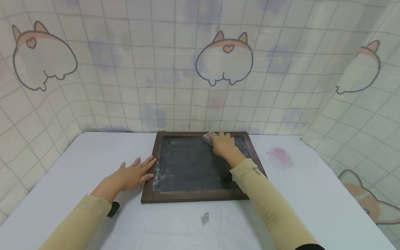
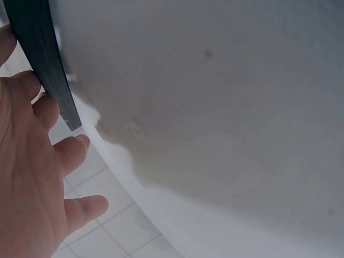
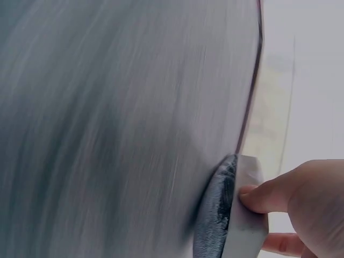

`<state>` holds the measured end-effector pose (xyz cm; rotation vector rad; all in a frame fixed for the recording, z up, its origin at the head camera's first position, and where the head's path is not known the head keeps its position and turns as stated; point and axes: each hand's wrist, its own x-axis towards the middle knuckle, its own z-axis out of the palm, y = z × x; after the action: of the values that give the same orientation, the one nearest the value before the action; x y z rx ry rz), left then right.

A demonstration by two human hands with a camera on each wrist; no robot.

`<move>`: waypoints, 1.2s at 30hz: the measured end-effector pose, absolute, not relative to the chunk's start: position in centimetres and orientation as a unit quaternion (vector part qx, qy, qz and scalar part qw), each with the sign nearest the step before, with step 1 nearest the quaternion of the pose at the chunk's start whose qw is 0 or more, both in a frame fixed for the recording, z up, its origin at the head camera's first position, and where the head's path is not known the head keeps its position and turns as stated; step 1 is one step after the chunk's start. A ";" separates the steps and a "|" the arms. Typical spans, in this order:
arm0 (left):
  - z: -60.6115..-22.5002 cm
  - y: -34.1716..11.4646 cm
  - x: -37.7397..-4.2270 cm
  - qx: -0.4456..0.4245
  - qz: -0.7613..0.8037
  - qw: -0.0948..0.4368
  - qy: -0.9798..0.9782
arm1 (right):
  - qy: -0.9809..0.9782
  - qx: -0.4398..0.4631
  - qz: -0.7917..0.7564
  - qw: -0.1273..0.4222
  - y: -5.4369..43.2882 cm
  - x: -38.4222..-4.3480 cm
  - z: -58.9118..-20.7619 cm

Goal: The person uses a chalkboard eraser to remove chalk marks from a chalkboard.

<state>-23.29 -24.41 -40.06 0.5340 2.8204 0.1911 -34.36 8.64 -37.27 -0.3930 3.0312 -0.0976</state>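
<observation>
A framed chalkboard (image 1: 190,163) with a brown wooden frame lies flat on the white table, chalk smears showing along its left side. My right hand (image 1: 223,144) grips a chalkboard eraser (image 1: 208,138) at the board's far edge, right of the middle. In the right wrist view the eraser (image 3: 244,209) has a pale back and a dark felt face against the board, with the thumb pressed on its back. My left hand (image 1: 134,175), fingers spread and straight, rests its fingertips on the frame's left side. The left wrist view shows these fingers (image 2: 75,153) beside the frame's edge (image 2: 45,64).
A pink stain (image 1: 280,157) marks the table (image 1: 312,194) right of the board, and a grey-green patch (image 1: 205,218) lies in front of it. A curtain (image 1: 175,69) with a grid and cartoon animals stands behind and at both sides.
</observation>
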 end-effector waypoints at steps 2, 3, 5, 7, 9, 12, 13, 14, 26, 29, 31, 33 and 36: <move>-40.1 -24.3 -23.4 0.185 0.064 0.130 0.972 | 0.991 -0.124 -0.040 0.043 10.6 -34.4 -37.0; -40.1 -24.3 -23.5 0.186 0.064 0.129 0.972 | 0.991 -0.122 -0.042 0.043 11.3 -34.3 -36.9; -40.2 -24.4 -23.5 0.185 0.063 0.131 0.972 | 0.990 -0.126 -0.043 0.040 12.1 -34.3 -36.8; -40.2 -24.6 -23.5 0.183 0.062 0.132 0.972 | 0.990 -0.133 -0.040 0.035 12.3 -34.3 -36.8; -40.1 -24.7 -23.5 0.182 0.061 0.134 0.972 | 0.989 -0.143 -0.038 0.024 11.8 -34.4 -37.0; -40.1 -24.7 -23.5 0.181 0.064 0.139 0.972 | 0.987 -0.161 -0.022 0.009 10.6 -34.5 -37.2; -40.1 -24.7 -23.5 0.181 0.065 0.141 0.971 | 0.986 -0.166 -0.016 0.008 10.0 -34.6 -37.2; -40.1 -24.7 -23.5 0.181 0.065 0.143 0.971 | 0.985 -0.171 -0.009 0.008 9.4 -34.6 -37.2; -39.6 -24.2 -23.2 0.182 0.072 0.138 0.971 | 0.971 -0.233 0.042 -0.010 -0.8 -33.9 -37.5; -39.5 -24.1 -23.2 0.181 0.069 0.138 0.971 | 0.964 -0.258 0.058 -0.012 -2.7 -33.3 -37.5; -39.5 -24.0 -23.3 0.178 0.065 0.140 0.972 | 0.962 -0.264 0.067 -0.009 -3.4 -33.0 -37.5; -39.5 -24.0 -23.3 0.177 0.063 0.140 0.972 | 0.964 -0.257 0.072 -0.003 -3.5 -33.0 -37.6; -39.6 -24.3 -23.1 0.175 0.068 0.144 0.972 | 0.970 -0.233 0.064 0.004 -2.8 -33.5 -37.7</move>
<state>-23.14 -24.26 -39.57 0.5035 2.8010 0.1954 -33.47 -2.77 -37.70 -0.7293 3.0416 0.2000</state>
